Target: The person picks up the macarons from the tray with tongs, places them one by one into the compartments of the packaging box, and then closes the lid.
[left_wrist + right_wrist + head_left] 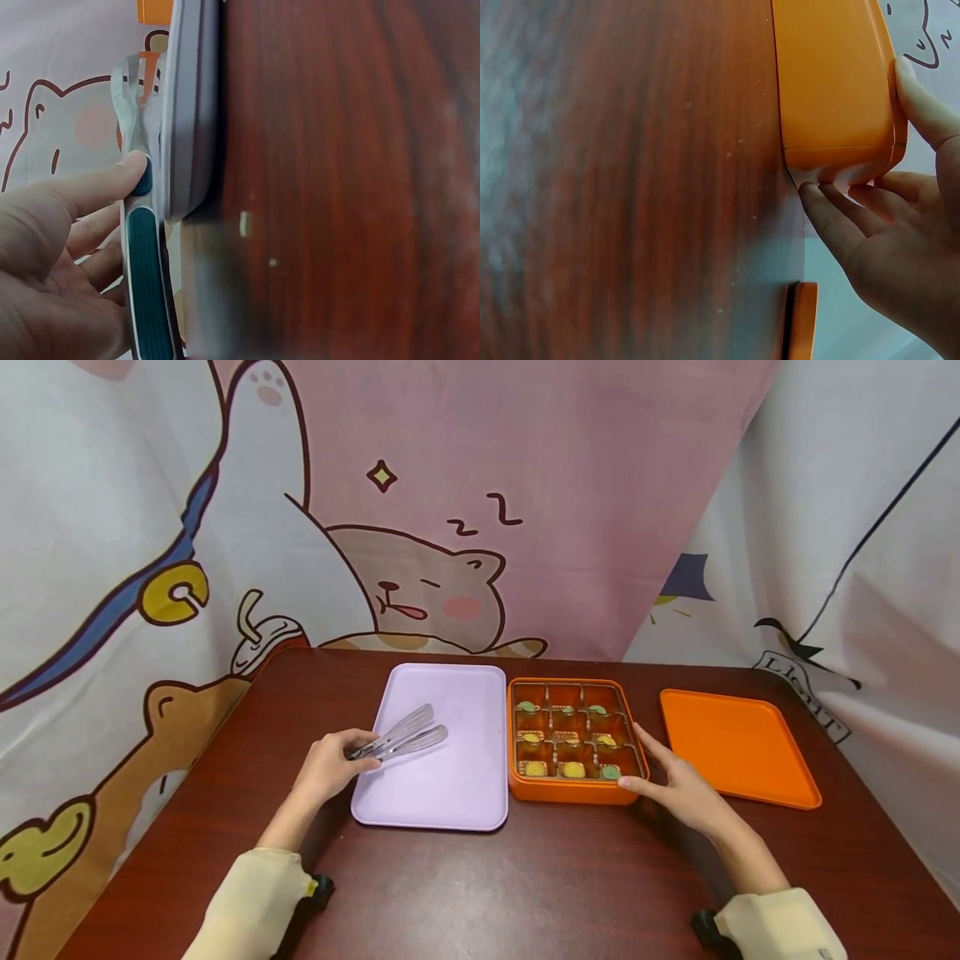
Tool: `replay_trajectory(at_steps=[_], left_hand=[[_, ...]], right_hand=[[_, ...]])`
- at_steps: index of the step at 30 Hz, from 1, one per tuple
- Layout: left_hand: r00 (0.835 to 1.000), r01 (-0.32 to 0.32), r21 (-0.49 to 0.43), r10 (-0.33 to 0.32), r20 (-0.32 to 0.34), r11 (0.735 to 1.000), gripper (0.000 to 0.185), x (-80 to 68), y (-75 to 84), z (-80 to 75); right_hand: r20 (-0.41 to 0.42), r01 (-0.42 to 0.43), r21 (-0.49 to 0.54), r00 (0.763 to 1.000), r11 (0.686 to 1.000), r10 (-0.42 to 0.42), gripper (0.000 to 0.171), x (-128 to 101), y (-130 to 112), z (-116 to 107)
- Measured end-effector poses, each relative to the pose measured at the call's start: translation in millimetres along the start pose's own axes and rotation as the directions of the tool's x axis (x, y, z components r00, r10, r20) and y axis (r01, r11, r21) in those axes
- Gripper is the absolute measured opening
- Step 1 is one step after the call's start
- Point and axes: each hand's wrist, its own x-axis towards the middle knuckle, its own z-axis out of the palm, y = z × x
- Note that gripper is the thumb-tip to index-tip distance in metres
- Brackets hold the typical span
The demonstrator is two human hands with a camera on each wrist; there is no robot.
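Observation:
My left hand (pixel 330 766) holds a pair of tongs (pixel 408 735) with pale, see-through ends and green-inlaid handles, the thumb on one arm in the left wrist view. The tongs' ends stand apart over a lilac tray (pixel 450 793), with nothing between them. Right of the tray, touching or nearly so, stands an orange box (pixel 570 791) with a brown divided insert. Small yellow pieces (pixel 573 769) and green pieces (pixel 611 772) lie in its compartments. At the box's right side, my right hand (pixel 682 787) grips the edge, thumb on the rim and fingertips against the side wall (pixel 840 161).
An orange lid or flat tray (pixel 738 747) lies on the dark wooden table (pixel 480 893), right of the box. Printed cloth (pixel 570 510) hangs behind and along the sides of the table.

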Motion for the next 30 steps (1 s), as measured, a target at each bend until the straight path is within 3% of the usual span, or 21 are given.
replay_trajectory(at_steps=[9, 21, 30], left_hand=[[1.0, -0.015, -0.009, 0.015, 0.017, 1.0, 0.04, -1.1, 0.6, -1.0], [1.0, -0.009, -0.104, 0.01, 0.015, 0.995, 0.042, -1.8, 4.5, -5.8], [0.996, -0.091, -0.16, 0.087, -0.036, 0.983, 0.041, 6.1, 29.7, -9.8]], right_hand=[[0.0, -0.006, 0.006, 1.0, 1.0, 0.006, 0.09, 0.8, -1.8, -0.6], [-0.007, -0.001, 0.005, 1.0, 1.0, 0.001, 0.09, 0.3, -2.1, 1.8], [-0.027, 0.008, -0.058, 1.0, 0.998, -0.01, 0.088, -2.5, -2.7, -4.0]])
